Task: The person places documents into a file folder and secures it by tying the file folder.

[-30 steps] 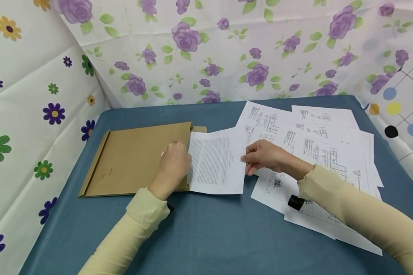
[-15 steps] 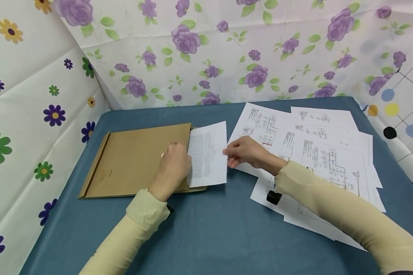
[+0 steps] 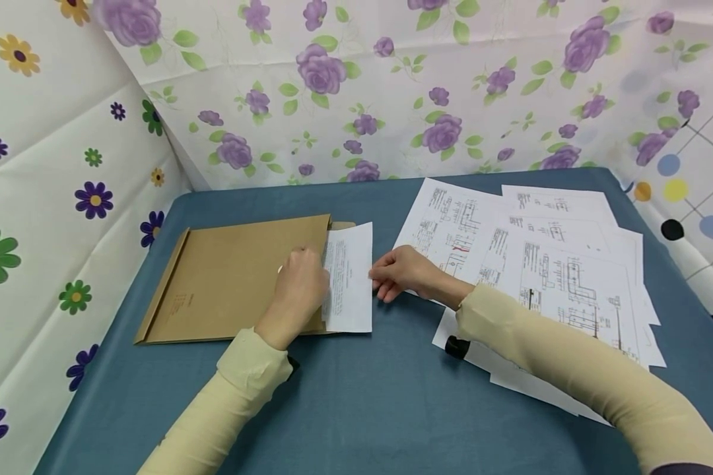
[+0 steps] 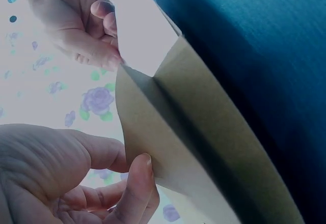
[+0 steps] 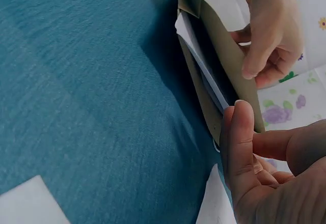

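Grip: left hand (image 3: 300, 280) pinching the envelope (image 3: 232, 277) at its mouth, right hand (image 3: 407, 274) the outer edge of the sheet (image 3: 352, 280). Sheet apparently mostly inside the envelope; strip left projecting. Papers (image 3: 499, 247) lie right of the envelope.

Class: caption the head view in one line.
Left hand grips a brown envelope; right hand holds a printed sheet partly inside.

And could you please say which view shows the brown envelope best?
The head view: it shows most of the brown envelope, with its red print, partly covered by the left hand. The left wrist view shows just its open end, and the right wrist view looks into that opening, with a white sheet partly inside.
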